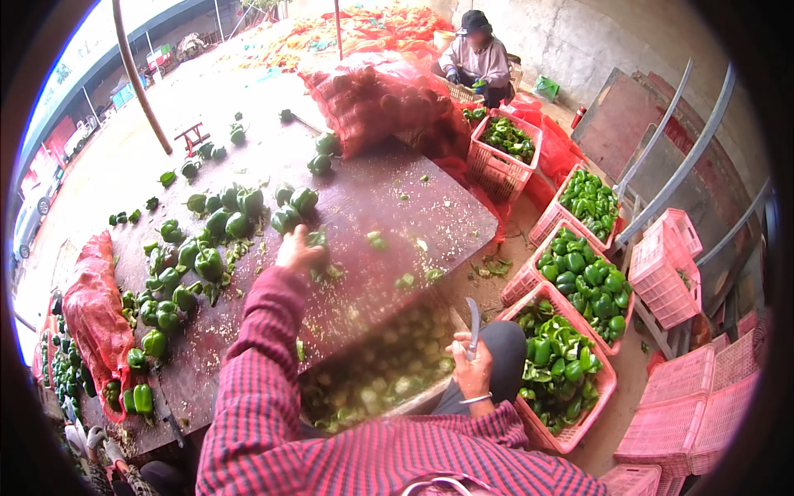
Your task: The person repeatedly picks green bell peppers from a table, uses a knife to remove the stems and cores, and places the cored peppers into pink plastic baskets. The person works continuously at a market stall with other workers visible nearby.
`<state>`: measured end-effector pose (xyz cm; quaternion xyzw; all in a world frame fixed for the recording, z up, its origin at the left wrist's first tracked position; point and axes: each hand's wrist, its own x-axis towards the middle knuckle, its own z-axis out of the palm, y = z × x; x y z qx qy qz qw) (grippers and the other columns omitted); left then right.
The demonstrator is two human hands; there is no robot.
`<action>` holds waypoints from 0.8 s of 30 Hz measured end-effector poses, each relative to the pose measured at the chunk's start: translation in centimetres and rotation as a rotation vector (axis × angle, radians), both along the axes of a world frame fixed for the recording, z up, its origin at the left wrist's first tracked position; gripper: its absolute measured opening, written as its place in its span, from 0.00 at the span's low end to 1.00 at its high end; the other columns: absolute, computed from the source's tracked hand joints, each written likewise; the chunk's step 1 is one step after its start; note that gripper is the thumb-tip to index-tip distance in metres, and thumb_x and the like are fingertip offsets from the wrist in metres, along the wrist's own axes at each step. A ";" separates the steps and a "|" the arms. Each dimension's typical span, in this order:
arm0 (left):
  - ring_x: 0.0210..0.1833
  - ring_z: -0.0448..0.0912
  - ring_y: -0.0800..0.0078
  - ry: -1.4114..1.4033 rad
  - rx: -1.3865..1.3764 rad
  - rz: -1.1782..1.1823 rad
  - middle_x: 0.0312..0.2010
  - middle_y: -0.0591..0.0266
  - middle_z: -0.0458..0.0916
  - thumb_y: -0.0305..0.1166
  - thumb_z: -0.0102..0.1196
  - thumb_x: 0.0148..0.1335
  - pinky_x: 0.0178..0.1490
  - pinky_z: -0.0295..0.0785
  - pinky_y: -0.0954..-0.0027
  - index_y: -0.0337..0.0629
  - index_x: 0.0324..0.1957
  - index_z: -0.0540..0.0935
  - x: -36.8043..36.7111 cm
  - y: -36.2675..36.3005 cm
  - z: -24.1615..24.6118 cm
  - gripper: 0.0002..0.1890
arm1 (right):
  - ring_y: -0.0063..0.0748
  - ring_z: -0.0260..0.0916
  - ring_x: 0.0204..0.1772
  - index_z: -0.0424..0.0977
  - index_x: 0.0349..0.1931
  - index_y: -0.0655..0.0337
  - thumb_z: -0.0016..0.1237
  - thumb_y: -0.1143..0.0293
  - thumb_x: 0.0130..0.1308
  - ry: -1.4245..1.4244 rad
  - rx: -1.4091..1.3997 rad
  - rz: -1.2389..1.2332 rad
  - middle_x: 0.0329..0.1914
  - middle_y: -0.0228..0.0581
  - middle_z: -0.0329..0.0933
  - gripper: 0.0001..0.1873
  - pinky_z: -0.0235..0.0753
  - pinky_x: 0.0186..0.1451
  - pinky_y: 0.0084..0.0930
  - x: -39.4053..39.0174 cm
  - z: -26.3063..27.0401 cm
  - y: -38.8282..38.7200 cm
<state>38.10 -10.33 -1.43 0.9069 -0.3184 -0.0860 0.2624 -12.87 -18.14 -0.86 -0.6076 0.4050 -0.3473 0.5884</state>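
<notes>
My left hand [301, 249] reaches over the dark tabletop [391, 204], its fingertips close to a green bell pepper [286, 219]. A blurred green piece [317, 239] shows between its thumb and index finger; whether it is gripped I cannot tell. Low in front of me, my right hand [471, 369] holds a knife with a curved blade [474, 319] pointing up, beside my knee. Several whole bell peppers [238, 208] lie in a loose group left of my left hand. Below the table's near edge is a container of cut pepper pieces [378, 384], partly shadowed.
Pink plastic crates of peppers [583, 270] and cut pieces [555, 366] line my right. Stacked crates [670, 403] stand beyond. A full red mesh sack [384, 102] rests at the table's far end, near a seated person [477, 59]. Another person's gloved hands [102, 443] show lower left.
</notes>
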 end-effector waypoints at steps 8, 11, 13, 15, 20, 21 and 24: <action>0.38 0.84 0.70 0.241 -0.310 -0.011 0.41 0.56 0.85 0.27 0.66 0.65 0.41 0.83 0.65 0.41 0.58 0.77 -3.0 13.3 -5.2 0.20 | 0.24 0.79 0.32 0.77 0.49 0.58 0.46 0.56 0.85 0.063 -0.049 0.383 0.30 0.31 0.83 0.15 0.78 0.39 0.28 7.2 0.9 3.9; 0.45 0.83 0.65 -0.093 -0.354 0.084 0.42 0.56 0.81 0.26 0.63 0.65 0.51 0.82 0.61 0.43 0.57 0.78 -3.5 11.7 -5.3 0.18 | 0.26 0.79 0.31 0.77 0.46 0.60 0.44 0.62 0.85 0.086 -0.217 0.422 0.27 0.33 0.81 0.12 0.79 0.38 0.31 10.2 1.7 4.9; 0.47 0.80 0.63 -0.071 -0.567 -0.014 0.42 0.58 0.79 0.26 0.61 0.64 0.53 0.78 0.61 0.47 0.52 0.82 -3.1 10.7 -4.9 0.14 | 0.26 0.79 0.30 0.78 0.45 0.59 0.44 0.62 0.85 0.145 -0.295 0.447 0.26 0.34 0.80 0.13 0.79 0.37 0.31 11.5 2.0 5.2; 0.46 0.81 0.61 -0.050 -0.550 -0.026 0.42 0.58 0.82 0.27 0.62 0.66 0.52 0.78 0.60 0.45 0.50 0.83 -2.7 10.0 -4.7 0.11 | 0.28 0.78 0.29 0.78 0.45 0.59 0.43 0.59 0.86 0.150 -0.360 0.462 0.24 0.34 0.77 0.15 0.78 0.37 0.32 12.7 2.2 4.8; 0.39 0.80 0.75 0.235 -0.606 -0.035 0.34 0.65 0.84 0.30 0.58 0.79 0.47 0.76 0.69 0.38 0.46 0.85 -1.0 10.8 -5.5 0.06 | 0.32 0.77 0.27 0.79 0.45 0.61 0.43 0.56 0.87 0.359 -0.569 0.526 0.23 0.38 0.75 0.19 0.75 0.35 0.34 17.6 1.0 2.3; 0.37 0.79 0.79 0.406 -0.603 -0.022 0.32 0.69 0.83 0.29 0.57 0.80 0.45 0.75 0.72 0.38 0.45 0.85 -0.6 11.2 -5.7 0.07 | 0.64 0.81 0.40 0.80 0.48 0.59 0.46 0.54 0.84 0.380 -0.544 0.562 0.34 0.57 0.81 0.17 0.77 0.40 0.52 18.7 0.8 1.8; 0.36 0.75 0.83 0.517 -0.612 -0.072 0.32 0.74 0.80 0.27 0.57 0.80 0.43 0.72 0.75 0.39 0.42 0.85 0.4 12.0 -6.2 0.07 | 0.63 0.81 0.39 0.79 0.50 0.56 0.46 0.55 0.84 0.270 -0.794 0.565 0.33 0.56 0.81 0.16 0.77 0.39 0.53 22.0 0.4 0.8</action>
